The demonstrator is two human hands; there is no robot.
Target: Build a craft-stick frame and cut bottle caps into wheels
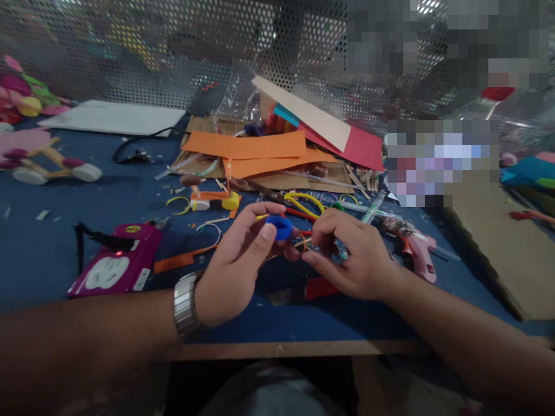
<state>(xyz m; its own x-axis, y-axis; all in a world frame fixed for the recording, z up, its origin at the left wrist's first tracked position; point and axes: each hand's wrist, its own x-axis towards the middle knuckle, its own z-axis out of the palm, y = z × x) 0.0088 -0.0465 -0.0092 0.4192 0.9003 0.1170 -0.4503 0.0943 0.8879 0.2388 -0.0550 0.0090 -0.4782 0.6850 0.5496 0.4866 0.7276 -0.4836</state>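
Head view: a small blue ring [280, 227] is held between two hands above the near edge of the bench [43, 260].

Nearest, the left hand [236, 260], with a metal watch [185, 304] at the wrist, is curled with thumb and fingers [265, 233] pinched shut on the round, smooth ring. The right hand [353, 254] is closed on a thin orange strip [303, 241] just beside the ring. A pink socket box [115, 267] is seen to the left and a pink glue gun [418, 254] to the right. Farther off, yellow-handled scissors [306, 203] lie, then flat orange paper sheets [247, 147] on cardboard, backed by perforated metal mesh [173, 46].
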